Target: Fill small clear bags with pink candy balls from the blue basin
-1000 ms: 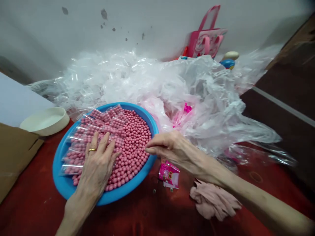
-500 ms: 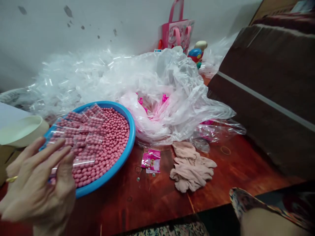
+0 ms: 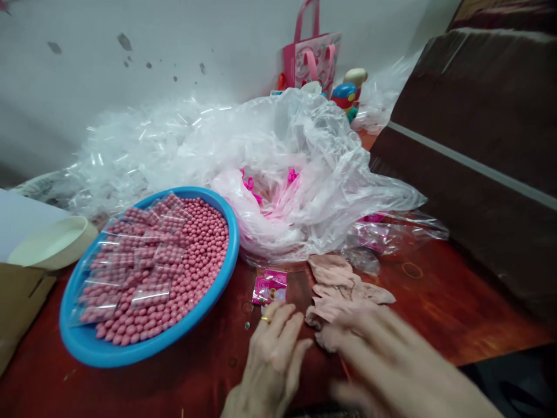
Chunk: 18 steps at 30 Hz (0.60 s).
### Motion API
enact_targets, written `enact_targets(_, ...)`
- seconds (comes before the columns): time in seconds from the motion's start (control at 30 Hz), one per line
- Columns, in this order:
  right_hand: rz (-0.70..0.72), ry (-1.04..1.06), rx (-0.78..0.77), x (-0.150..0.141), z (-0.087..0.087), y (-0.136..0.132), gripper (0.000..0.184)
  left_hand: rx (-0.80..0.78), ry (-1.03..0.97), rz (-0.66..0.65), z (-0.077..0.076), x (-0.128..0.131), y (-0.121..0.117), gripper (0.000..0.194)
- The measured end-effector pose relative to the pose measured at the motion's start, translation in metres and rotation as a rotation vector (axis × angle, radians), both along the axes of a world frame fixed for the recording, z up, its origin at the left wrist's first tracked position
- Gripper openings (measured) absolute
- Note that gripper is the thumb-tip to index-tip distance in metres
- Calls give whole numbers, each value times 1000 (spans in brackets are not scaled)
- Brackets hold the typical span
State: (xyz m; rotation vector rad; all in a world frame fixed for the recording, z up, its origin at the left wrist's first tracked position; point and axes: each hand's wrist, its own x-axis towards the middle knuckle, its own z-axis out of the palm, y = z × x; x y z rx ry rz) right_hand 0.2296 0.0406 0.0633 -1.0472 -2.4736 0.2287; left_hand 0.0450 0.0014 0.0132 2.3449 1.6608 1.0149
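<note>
My left hand [image 3: 272,354], a gold ring on one finger, reaches over the table with its fingers stretched out. Its fingertips are at the lower edge of a small pink printed packet [image 3: 270,285], covering part of it. Blurred by motion, my right hand [image 3: 383,354] hangs over or against a crumpled beige cloth item [image 3: 343,284], perhaps gloves; whether it touches is unclear. Left of both hands stands a blue basin [image 3: 232,255] of pink beads [image 3: 204,249], with several clear bead-filled sachets [image 3: 150,293] lying on top.
A large crumpled clear plastic bag [image 3: 322,191] with bright pink pieces inside lies behind the packet. Piled clear wrappers [image 3: 143,139] line the wall. A dark box [image 3: 474,151] borders the right side; a cream bowl [image 3: 54,244] is far left. A pink bag [image 3: 311,61] stands behind.
My left hand has moved right, from over the basin's near-left edge to the pink packet. My right hand has come into view over the beige cloth.
</note>
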Motion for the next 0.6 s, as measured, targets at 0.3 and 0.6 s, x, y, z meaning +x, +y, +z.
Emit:
enact_targets(0.3,-403,-101,203,11,-92,-5,26,-180,113,17,-31,70,29,22)
enact_targets(0.6,-333,-51,247,20,-97,15,20,-122,36,31,-23,37,23,20)
